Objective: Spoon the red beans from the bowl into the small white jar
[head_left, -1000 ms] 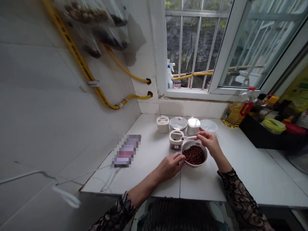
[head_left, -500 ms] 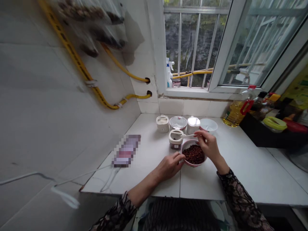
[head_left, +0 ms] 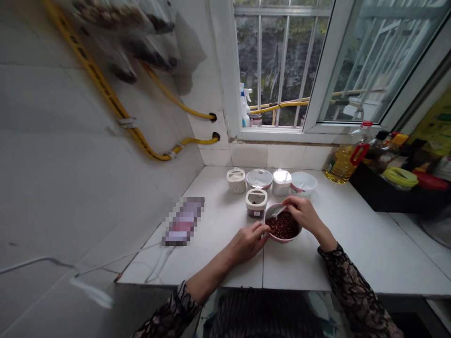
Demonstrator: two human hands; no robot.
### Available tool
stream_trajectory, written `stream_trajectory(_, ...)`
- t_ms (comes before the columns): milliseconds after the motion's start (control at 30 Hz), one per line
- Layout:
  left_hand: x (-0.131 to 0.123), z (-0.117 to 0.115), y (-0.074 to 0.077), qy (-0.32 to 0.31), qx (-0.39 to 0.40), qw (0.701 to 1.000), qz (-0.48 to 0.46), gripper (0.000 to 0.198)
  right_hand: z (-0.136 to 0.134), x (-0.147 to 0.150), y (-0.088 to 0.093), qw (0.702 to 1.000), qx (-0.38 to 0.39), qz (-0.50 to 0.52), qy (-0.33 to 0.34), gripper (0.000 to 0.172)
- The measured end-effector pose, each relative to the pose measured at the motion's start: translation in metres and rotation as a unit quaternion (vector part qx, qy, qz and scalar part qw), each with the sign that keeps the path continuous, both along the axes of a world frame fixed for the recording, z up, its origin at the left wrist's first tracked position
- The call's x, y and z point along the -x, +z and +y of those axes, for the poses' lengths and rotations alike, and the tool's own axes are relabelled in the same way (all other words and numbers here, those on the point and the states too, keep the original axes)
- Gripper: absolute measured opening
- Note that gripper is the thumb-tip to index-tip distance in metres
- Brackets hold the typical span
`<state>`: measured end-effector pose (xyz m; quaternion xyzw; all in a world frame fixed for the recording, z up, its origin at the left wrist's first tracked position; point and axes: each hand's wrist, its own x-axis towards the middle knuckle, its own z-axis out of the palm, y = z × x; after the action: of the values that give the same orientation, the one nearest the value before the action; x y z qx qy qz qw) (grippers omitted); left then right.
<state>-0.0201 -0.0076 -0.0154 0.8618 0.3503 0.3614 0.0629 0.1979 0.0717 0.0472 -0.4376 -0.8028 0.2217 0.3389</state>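
On the white tiled counter sits a bowl (head_left: 283, 241) filled with dark red dried bits, perhaps peppercorns or chili. My left hand (head_left: 248, 241) grips its near left rim between thumb and fingers. A small white spoon (head_left: 279, 212) is pinched in my right hand (head_left: 303, 215), its head down inside the bowl at the far left, by the red bits. Just behind the bowl stands a seasoning jar (head_left: 256, 203) with a cream lid and dark contents.
Behind are a white jar (head_left: 236, 181), a covered bowl (head_left: 259, 179), another white jar (head_left: 282, 182) and a white bowl (head_left: 303, 183). An oil bottle (head_left: 343, 159) and a black condiment box (head_left: 373, 190) stand right. A blurred phone-like object (head_left: 183, 220) lies left.
My right hand has lowered the spoon from beside the cream-lidded jar into the bowl. The left hand stays at the rim. The view has shifted slightly.
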Motion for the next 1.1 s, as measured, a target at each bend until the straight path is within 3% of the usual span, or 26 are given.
stream_trajectory(200, -0.0005, -0.0007, 0.0015, -0.001, -0.003, 1.000, 0.000, 0.015, 0.0058, -0.0055, 0.0008, 0.991, 0.075, 0.110, -0.017, 0.020)
stream_trajectory(600, -0.0007, -0.0009, 0.0029, -0.003, -0.002, 1.000, -0.004, 0.015, 0.0059, -0.0055, 0.0017, 0.989, 0.101, 0.104, -0.014, 0.021)
stream_trajectory(833, -0.0006, -0.0007, 0.0017, -0.002, -0.004, 1.000, -0.001, 0.016, 0.0027, -0.0017, -0.0015, 0.998, 0.053, 0.043, -0.005, 0.023)
stream_trajectory(1100, -0.0002, -0.0011, 0.0009, 0.004, 0.005, 1.000, 0.005, 0.016, 0.0040, -0.0057, 0.0041, 0.986, 0.134, 0.099, 0.015, 0.021)
